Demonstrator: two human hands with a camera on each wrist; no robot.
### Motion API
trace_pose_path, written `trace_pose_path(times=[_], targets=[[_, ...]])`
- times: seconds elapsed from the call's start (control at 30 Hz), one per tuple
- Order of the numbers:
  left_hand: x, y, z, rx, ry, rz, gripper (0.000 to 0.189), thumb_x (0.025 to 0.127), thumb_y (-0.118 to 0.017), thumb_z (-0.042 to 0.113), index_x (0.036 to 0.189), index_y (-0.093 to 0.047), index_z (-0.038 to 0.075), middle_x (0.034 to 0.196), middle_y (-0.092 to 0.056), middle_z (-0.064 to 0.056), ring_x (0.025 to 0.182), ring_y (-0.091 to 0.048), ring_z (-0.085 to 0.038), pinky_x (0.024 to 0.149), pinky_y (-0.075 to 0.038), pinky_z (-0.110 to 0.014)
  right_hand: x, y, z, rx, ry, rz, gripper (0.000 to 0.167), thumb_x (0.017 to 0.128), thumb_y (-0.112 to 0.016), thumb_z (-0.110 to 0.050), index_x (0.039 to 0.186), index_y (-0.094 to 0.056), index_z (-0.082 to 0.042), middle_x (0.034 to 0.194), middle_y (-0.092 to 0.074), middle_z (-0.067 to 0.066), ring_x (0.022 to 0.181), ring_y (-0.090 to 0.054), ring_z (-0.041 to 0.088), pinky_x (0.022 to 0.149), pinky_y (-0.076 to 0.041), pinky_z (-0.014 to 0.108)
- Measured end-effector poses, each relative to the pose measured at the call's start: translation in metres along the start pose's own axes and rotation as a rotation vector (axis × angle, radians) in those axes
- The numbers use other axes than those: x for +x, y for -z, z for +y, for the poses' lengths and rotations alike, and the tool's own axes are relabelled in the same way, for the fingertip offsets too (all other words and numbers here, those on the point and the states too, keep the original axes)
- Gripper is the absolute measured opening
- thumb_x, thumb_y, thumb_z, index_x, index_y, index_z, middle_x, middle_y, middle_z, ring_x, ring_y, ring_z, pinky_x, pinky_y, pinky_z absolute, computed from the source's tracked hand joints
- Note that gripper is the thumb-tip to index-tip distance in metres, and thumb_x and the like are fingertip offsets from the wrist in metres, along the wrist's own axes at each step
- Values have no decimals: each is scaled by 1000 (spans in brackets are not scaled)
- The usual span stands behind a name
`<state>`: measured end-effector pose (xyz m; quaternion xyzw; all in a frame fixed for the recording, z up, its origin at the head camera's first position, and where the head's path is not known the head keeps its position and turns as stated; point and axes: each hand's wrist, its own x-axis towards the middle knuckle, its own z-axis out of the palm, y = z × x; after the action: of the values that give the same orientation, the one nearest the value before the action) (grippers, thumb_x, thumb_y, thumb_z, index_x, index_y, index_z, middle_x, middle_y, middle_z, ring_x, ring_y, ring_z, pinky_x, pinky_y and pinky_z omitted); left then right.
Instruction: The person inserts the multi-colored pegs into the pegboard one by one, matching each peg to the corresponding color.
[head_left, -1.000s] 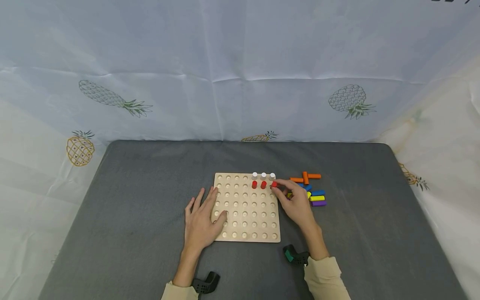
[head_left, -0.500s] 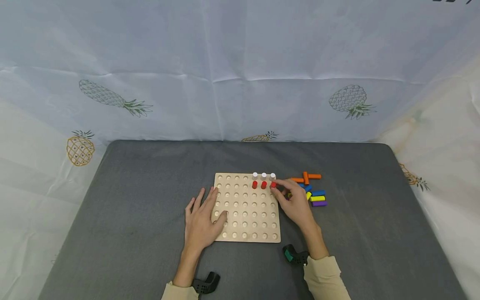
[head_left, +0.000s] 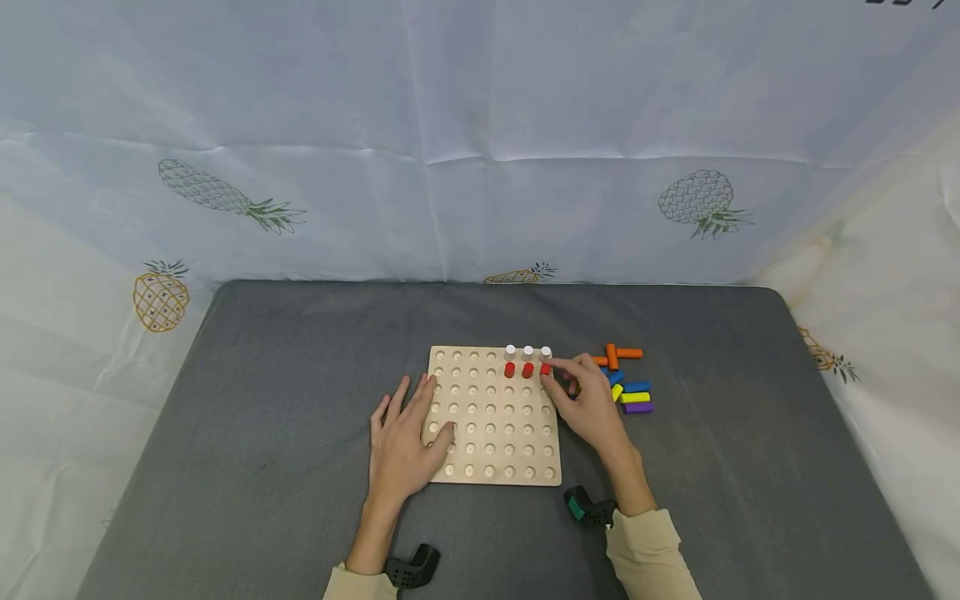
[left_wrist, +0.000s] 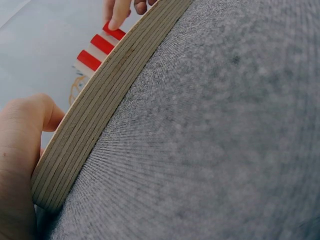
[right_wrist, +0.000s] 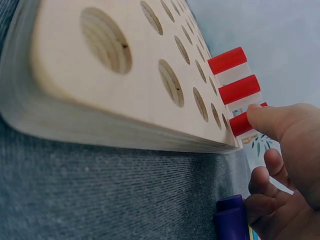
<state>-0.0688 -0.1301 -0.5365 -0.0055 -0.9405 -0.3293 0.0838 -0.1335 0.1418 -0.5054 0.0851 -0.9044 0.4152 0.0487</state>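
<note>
Pale fabric [head_left: 450, 92] printed with pineapples hangs behind and to both sides of a dark grey table [head_left: 262, 433]. On it, near the middle, lies a wooden pegboard [head_left: 480, 418] with rows of round holes. Three white pegs [head_left: 528, 352] stand at the right end of its far row. Just in front of them, in the next row, two red pegs [head_left: 528, 370] stand side by side, with a third, the held red peg [head_left: 545, 369], to their right near the board's right edge.

Of the two hands, the right hand [head_left: 592, 408] pinches that third peg between thumb and index finger; the right wrist view shows its base at the board's surface. The left hand [head_left: 405, 442] rests on the board's left edge, its fingers spread and relaxed, gripping no peg.

Loose pegs lie on the table to the right of the board, some partly hidden by the right hand: orange pegs [head_left: 612, 357] on the far side, one across the others, then a blue peg [head_left: 636, 386], a yellow peg [head_left: 635, 398] and a purple peg [head_left: 638, 408] nearer. Beige sleeves [head_left: 652, 554] cover both forearms, and a black device [head_left: 414, 567] sits at the left wrist.
</note>
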Motion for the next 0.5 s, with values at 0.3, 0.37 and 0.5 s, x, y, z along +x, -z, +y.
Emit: trace_pose_path(times=[0.3, 0.37, 0.5], targets=[[0, -1, 0, -1, -7, 9, 71, 89, -67, 35, 155, -47, 19, 157, -50, -1, 154, -35, -31, 124, -17, -57, 1, -1, 1, -1, 29, 11, 26, 89, -78, -11, 113, -76, -1, 81, -50, 9, 64, -39, 9, 58, -36, 21], [0, -1, -1, -2, -7, 8, 71, 89, -66, 36, 155, -46, 19, 157, -49, -1, 154, -35, -31, 124, -17, -56, 1, 0, 1, 0, 31, 11, 26, 89, -78, -12, 113, -76, -2, 81, -50, 9, 64, -40, 9, 58, -36, 21], [0, -1, 0, 0, -8, 10, 71, 89, -67, 36, 155, -47, 19, 157, -50, -1, 154, -35, -31, 124, -17, -57, 1, 4, 1, -3, 30, 6, 28, 89, -78, -13, 116, -76, -4, 81, -51, 8, 64, -40, 10, 58, -36, 21]])
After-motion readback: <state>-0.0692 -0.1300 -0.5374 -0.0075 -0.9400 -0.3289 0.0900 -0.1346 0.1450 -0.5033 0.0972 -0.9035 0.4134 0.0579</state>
